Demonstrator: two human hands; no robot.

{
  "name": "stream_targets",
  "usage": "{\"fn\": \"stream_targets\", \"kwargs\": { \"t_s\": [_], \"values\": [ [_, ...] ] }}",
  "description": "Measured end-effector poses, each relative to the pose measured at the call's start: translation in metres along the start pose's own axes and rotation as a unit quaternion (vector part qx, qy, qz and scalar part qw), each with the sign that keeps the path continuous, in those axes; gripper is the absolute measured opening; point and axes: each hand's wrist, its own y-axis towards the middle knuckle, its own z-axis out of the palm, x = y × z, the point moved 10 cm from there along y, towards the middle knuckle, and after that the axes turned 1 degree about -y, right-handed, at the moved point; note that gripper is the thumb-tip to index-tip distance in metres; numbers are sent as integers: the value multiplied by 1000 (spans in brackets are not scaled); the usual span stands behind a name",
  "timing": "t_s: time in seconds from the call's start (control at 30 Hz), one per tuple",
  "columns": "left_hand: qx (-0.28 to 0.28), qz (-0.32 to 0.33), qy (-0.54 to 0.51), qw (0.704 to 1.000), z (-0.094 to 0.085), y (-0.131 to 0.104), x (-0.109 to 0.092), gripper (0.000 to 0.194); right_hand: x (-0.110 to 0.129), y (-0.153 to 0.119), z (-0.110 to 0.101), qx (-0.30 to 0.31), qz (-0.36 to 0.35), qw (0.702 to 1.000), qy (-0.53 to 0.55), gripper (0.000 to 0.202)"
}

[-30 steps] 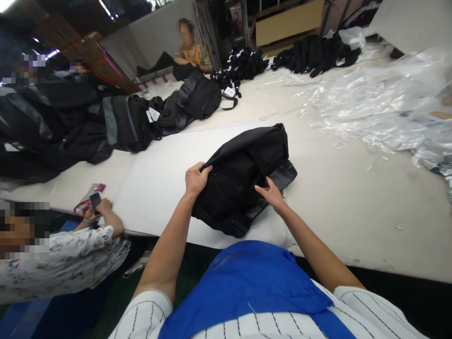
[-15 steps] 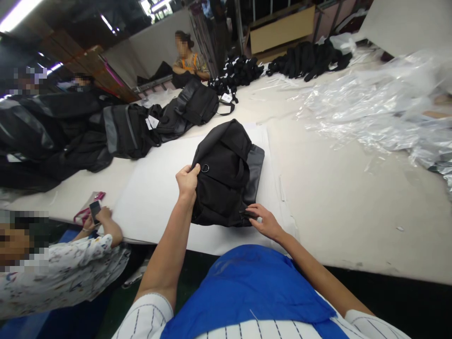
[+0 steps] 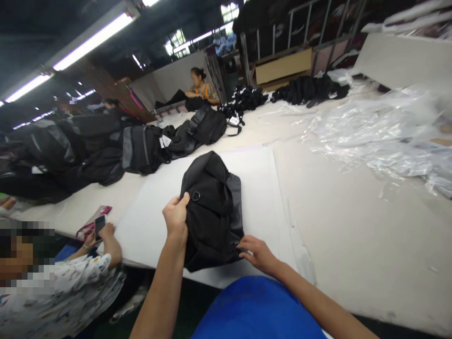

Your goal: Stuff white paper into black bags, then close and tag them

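A black backpack (image 3: 208,212) with a smooth dark panel along its right side rests on white sheets (image 3: 257,188), tilted toward me. My left hand (image 3: 176,216) is closed on the bag's left edge, thumb on top beside a small metal ring (image 3: 196,196). At the lower right corner my right hand (image 3: 257,253) pinches the bag's dark edge between thumb and fingers. What exactly lies under those fingertips is too small to make out.
Several black backpacks (image 3: 141,146) line the table's left and far side. Black straps (image 3: 310,89) are heaped at the back, clear plastic bags (image 3: 381,136) at the right. On my left a seated person (image 3: 63,282) holds a phone (image 3: 100,228). Another person (image 3: 203,89) sits beyond the table.
My view has tilted up, so the scene sits lower. Both hands keep their places on the backpack, which appears lower, further left and slightly turned.
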Motion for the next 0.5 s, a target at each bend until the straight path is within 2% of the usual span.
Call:
{"fn": "stream_targets", "kwargs": {
  "t_s": [0.07, 0.13, 0.2, 0.3, 0.37, 0.43, 0.5],
  "values": [
    [-40, -11, 16, 999, -23, 3, 8, 32, -1, 9, 8, 14, -3, 1000, -23, 21],
    [-94, -33, 18, 995, -44, 7, 24, 33, -14, 21, 24, 39, -3, 998, -58, 26],
    [-123, -39, 10, 992, -54, 9, 42, 34, -34, 39, 48, 95, -8, 989, -111, 28],
    [-120, -24, 8, 992, -50, 9, 60, 34, -71, 63, 78, 184, 31, 959, -214, 18],
    [-96, -6, 5, 995, -41, 8, 64, 35, -85, 72, 80, 193, 76, 950, -232, 12],
    [-78, 2, -6, 997, -34, 5, 66, 37, -83, 72, 76, 182, 91, 958, -204, 12],
    [-78, 6, -17, 997, -32, 1, 63, 40, -70, 65, 70, 165, 78, 970, -160, 17]
  ]
}}
